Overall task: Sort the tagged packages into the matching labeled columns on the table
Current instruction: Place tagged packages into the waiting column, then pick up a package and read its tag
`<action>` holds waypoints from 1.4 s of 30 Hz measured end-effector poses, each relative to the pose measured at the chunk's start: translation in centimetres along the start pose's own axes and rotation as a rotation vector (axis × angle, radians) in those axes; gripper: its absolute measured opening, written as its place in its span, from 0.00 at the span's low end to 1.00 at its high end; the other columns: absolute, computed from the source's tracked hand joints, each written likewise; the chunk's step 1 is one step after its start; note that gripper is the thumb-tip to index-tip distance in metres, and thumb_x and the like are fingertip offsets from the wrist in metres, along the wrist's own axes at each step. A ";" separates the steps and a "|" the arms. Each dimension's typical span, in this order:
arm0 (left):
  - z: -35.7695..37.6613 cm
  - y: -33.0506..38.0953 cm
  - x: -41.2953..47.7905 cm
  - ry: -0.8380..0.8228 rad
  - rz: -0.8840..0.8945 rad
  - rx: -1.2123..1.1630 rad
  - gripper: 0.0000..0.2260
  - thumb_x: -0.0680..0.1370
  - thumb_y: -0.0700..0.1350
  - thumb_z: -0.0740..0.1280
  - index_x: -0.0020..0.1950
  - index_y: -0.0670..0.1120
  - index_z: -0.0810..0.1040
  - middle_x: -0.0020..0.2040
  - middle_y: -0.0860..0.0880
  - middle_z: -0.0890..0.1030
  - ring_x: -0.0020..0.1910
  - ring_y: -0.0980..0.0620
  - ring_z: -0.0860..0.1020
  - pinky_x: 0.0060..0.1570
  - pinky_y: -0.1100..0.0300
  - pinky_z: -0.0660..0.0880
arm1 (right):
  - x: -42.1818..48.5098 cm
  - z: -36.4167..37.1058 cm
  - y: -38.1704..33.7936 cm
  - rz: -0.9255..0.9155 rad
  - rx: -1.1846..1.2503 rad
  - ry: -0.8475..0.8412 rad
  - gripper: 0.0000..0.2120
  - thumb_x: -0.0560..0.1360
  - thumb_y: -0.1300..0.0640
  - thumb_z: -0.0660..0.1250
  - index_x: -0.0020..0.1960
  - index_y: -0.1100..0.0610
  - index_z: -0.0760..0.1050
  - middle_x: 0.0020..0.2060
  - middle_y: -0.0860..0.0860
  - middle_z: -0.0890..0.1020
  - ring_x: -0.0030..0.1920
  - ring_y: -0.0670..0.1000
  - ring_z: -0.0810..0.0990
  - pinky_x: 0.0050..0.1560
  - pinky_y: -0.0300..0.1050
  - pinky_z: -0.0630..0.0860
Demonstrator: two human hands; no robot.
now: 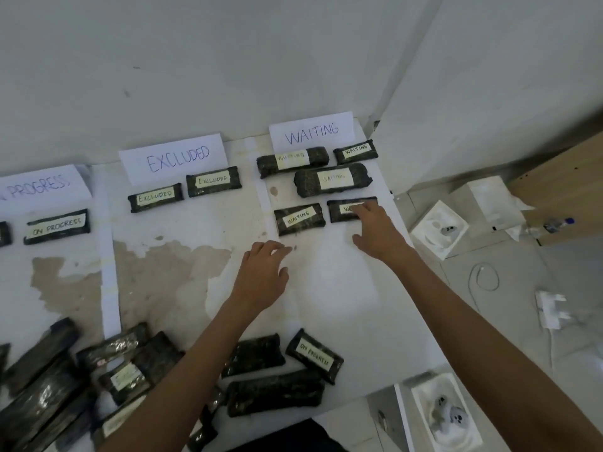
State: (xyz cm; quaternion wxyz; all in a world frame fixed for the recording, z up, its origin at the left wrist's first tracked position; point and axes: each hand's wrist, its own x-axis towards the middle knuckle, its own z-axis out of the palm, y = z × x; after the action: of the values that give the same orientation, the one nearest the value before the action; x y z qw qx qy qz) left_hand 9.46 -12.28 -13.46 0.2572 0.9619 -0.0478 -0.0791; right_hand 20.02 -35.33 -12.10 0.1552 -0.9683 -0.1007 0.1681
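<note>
Paper signs head the columns: WAITING [312, 131], EXCLUDED [174, 158] and ON PROGRESS [42, 186]. Several dark wrapped packages with WAITING tags lie under the first sign. My right hand [378, 231] rests flat with its fingertips on the lowest right WAITING package [342, 208], covering part of its tag. My left hand [262, 277] hovers open over the bare table just below another WAITING package [299, 219]. Two EXCLUDED packages [184, 190] and an ON PROGRESS package [57, 227] lie in their columns. A pile of unsorted packages [107, 373] sits near me, including one tagged ON PROGRESS [315, 355].
The white table [342, 298] ends at the right, by the wall corner. On the floor to the right are open white boxes [439, 228], a white cable [486, 277] and a charger [553, 309]. A wooden cabinet [564, 177] stands at far right.
</note>
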 end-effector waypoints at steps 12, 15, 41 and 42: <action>1.1 -0.9 -10.7 -0.191 -0.051 0.026 0.19 0.77 0.43 0.61 0.68 0.47 0.70 0.65 0.47 0.73 0.64 0.44 0.67 0.61 0.50 0.67 | -14.1 6.9 -6.0 0.037 0.091 -0.308 0.28 0.73 0.57 0.69 0.71 0.55 0.65 0.65 0.56 0.69 0.65 0.56 0.69 0.65 0.50 0.69; 1.3 -1.0 -12.6 -0.207 -0.066 0.016 0.18 0.77 0.43 0.61 0.68 0.47 0.71 0.65 0.46 0.73 0.64 0.44 0.67 0.61 0.50 0.68 | -16.1 9.0 -6.6 0.089 -0.058 -0.391 0.30 0.70 0.53 0.72 0.68 0.56 0.66 0.62 0.56 0.71 0.62 0.57 0.71 0.59 0.50 0.72; -6.0 -6.1 -13.8 0.121 -0.624 -0.912 0.07 0.79 0.39 0.61 0.55 0.44 0.76 0.46 0.47 0.81 0.40 0.52 0.81 0.38 0.63 0.77 | -11.1 6.0 -19.1 -0.158 0.558 -0.299 0.19 0.70 0.57 0.74 0.59 0.52 0.75 0.52 0.51 0.79 0.50 0.48 0.79 0.45 0.35 0.76; -6.4 -6.9 -13.8 0.156 -0.644 -0.940 0.07 0.79 0.38 0.61 0.55 0.44 0.76 0.44 0.48 0.81 0.39 0.53 0.81 0.38 0.62 0.77 | -10.8 6.1 -20.1 -0.214 0.476 -0.306 0.23 0.68 0.56 0.75 0.61 0.52 0.73 0.54 0.50 0.77 0.52 0.48 0.77 0.49 0.37 0.75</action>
State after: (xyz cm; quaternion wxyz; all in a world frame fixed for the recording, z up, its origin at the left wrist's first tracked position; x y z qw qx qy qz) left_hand -2.64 -1.36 -9.66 0.6228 0.7133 0.3071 -0.0951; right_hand 4.99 -17.63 -7.70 0.3778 -0.8518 -0.1823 0.3137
